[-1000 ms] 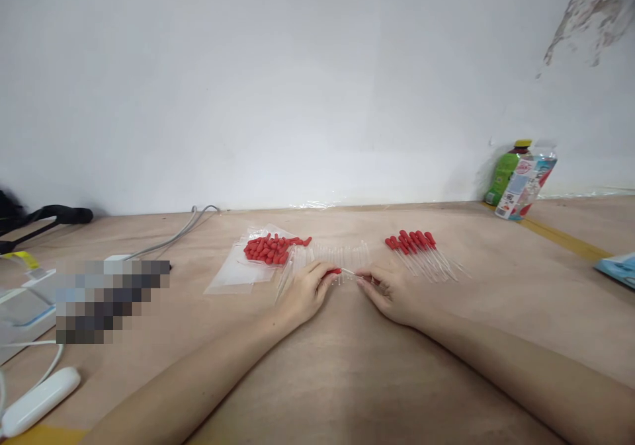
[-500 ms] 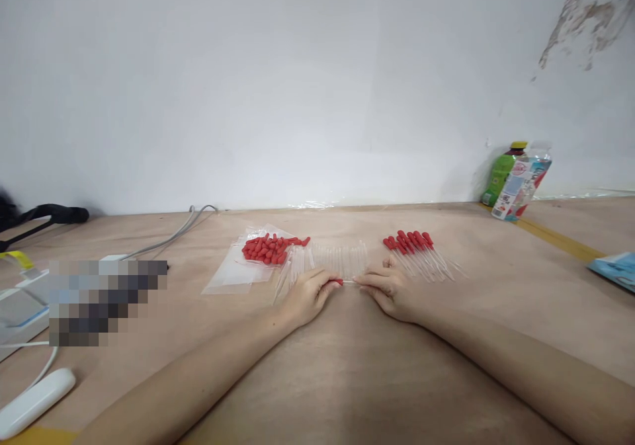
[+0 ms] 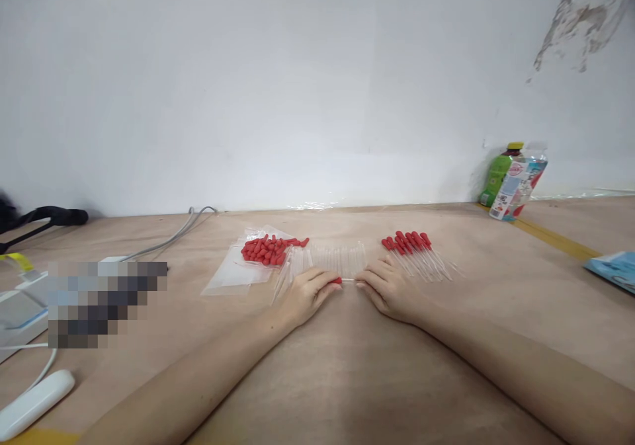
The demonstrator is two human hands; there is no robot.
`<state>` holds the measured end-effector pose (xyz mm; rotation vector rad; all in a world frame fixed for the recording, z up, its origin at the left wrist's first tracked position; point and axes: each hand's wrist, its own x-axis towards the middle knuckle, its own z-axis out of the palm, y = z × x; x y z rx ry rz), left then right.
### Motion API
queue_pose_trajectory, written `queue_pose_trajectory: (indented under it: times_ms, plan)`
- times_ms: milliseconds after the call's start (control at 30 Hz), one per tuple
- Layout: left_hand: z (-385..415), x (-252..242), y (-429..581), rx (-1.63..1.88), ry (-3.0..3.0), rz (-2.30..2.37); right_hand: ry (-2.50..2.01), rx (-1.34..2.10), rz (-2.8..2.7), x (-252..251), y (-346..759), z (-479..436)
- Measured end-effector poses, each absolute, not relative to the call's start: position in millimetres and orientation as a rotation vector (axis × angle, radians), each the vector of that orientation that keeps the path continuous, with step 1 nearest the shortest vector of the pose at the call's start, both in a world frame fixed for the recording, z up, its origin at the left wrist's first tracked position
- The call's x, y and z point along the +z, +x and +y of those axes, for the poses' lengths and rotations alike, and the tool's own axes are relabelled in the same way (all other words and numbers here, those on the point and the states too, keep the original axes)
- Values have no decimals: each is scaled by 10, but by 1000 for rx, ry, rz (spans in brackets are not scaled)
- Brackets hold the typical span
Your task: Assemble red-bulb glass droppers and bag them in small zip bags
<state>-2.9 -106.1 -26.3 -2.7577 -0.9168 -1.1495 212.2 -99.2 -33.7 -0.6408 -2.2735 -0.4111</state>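
Bulb (image 3: 339,280), red, pinched in my left hand (image 3: 308,293) | clear dropper tube (image 3: 348,280) spans to my right hand (image 3: 389,290), closed on it | loose tubes (image 3: 342,258) just beyond | bulb-topped droppers (image 3: 415,242) lie to the right

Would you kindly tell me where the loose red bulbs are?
In the head view, the loose red bulbs lie left of centre, beside clear tubes and beyond the left hand.
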Motion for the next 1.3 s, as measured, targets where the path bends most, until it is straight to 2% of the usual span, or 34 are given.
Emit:
queue_pose_trajectory:
  times_ms: [500,967,1300]
  plan:
    - [-1060,-274,-39,-1048,-2618,-730,-329,-442,-2270,-420,2151,-916]
    - [-1051,-284,-12,-996,-2632,-642,-357,-258,-2281,-393,2082,-957]
    - [-1050,-206,-71,-977,-2533,-739,-363,-327,-2237,-378,2128,-977]
